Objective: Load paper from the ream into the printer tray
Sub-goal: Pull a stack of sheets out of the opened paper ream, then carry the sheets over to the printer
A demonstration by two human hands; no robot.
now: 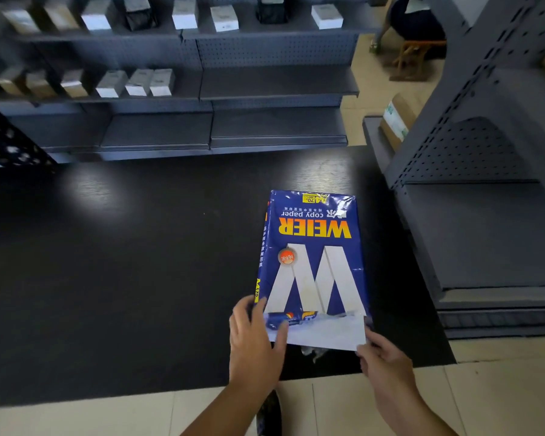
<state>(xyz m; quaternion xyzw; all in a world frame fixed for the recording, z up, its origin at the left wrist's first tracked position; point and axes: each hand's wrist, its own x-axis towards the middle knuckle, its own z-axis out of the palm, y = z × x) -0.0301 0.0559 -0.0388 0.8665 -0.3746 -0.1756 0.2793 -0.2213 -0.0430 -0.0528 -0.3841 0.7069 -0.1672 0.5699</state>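
Note:
A blue ream of copy paper (312, 247) with a big white W and yellow lettering lies flat on a dark table (123, 262), its near end torn open. White sheets (324, 333) stick out of that open end toward me. My left hand (254, 338) grips the ream's near left corner, thumb over the wrapper's edge. My right hand (383, 360) pinches the near right corner of the white sheets. No printer or tray is in view.
Grey metal shelving (265, 83) with small white and brown boxes runs behind the table. Another grey shelf unit (485, 215) stands close on the right. Beige floor tiles (328, 410) lie below the table's near edge. A person sits on a wooden stool (416, 55) far back.

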